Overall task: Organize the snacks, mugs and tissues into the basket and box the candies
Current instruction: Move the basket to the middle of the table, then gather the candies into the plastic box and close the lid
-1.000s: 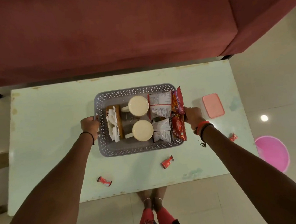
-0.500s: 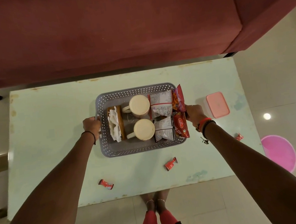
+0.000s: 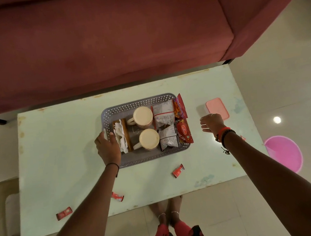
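Note:
A grey perforated basket [image 3: 135, 103] stands mid-table. It holds two cream mugs [image 3: 142, 115] [image 3: 149, 138], a wooden tissue holder [image 3: 122, 137] and several snack packets [image 3: 183, 131]. My left hand [image 3: 107, 147] grips the basket's left rim. My right hand [image 3: 211, 123] hovers open right of the basket, close to the pink-lidded box [image 3: 217, 108]. Red wrapped candies lie loose on the table: one [image 3: 178, 170] in front of the basket, one [image 3: 117, 196] by my left forearm, one [image 3: 64, 214] near the front left edge, and one [image 3: 242, 137] partly hidden behind my right wrist.
The pale green table [image 3: 59, 156] stands against a dark red sofa [image 3: 104, 36]. A pink round object [image 3: 286, 153] lies on the floor to the right. My feet [image 3: 167, 211] show below the table's front edge.
My right hand has let go of the basket's right side and moved right toward the pink box, fingers spread. My left hand stays on the left rim. The camera view shifted.

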Tool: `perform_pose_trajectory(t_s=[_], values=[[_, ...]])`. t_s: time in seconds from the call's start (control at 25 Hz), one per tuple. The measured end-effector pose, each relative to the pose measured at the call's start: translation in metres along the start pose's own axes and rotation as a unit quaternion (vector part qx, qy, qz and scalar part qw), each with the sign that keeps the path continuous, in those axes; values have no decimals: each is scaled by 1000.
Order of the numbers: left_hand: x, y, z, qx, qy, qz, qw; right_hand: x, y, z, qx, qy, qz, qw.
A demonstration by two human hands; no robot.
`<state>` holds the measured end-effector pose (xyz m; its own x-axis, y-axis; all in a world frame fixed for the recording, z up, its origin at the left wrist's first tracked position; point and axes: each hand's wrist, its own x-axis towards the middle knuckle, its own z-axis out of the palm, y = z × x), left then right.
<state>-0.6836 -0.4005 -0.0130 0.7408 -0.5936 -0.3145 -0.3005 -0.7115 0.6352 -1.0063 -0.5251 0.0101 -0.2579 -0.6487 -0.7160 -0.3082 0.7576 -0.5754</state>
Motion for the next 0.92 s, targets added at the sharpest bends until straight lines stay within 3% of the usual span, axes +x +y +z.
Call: perform_pose_trajectory(t_s=[0.2,0.44,0.56,0.64,0.76,0.84,0.92], values=[[-72,18,16,4,-6,176,984,-14,15,-35,15,43,-18,999],[-141,71,67,-29,-159,274,948,-10,27,-66,8,75,-3,997],[-163,99,115,-54,-227,282,931,11,31,-75,-1,80,-10,997],[-172,117,152,-66,-277,232,930,30,31,-80,-8,85,-22,996],[-174,146,208,-157,-336,-12,929,68,27,-87,-66,76,-87,991],[-167,158,236,-212,-342,-173,899,89,21,-89,-116,44,-141,982],[-158,166,259,-220,-361,-247,872,113,13,-92,-211,8,-195,958]])
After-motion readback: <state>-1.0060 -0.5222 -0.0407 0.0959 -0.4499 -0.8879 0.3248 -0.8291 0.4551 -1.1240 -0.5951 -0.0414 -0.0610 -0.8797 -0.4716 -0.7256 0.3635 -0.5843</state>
